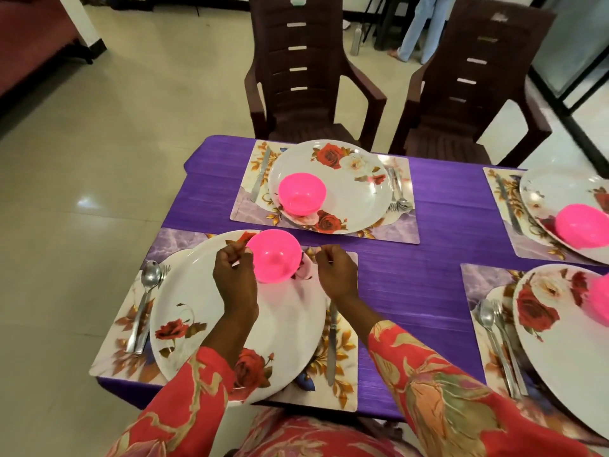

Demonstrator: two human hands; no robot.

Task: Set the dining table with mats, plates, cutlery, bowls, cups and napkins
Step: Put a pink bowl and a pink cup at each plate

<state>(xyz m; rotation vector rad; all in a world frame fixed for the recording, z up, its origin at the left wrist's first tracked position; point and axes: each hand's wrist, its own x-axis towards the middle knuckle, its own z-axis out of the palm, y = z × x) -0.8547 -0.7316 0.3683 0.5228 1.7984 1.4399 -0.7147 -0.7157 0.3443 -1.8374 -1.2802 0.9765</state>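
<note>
While the left hand (234, 278) and right hand (336, 272) flank the near pink bowl (274, 256), both have curled fingers; whether they touch the bowl is hard to tell, and neither clearly grips it. The bowl sits at the far edge of the floral plate (211, 324), probably being centred. Around it lie the mat (342, 384), spoon (148, 291) and knife (332, 341), on a purple-clothed table (412, 291); brown chairs (296, 77) stand beyond on pale tile.

A pink bowl (274, 257) stands upright at the near rose-patterned plate's (197, 311) far edge.
</note>
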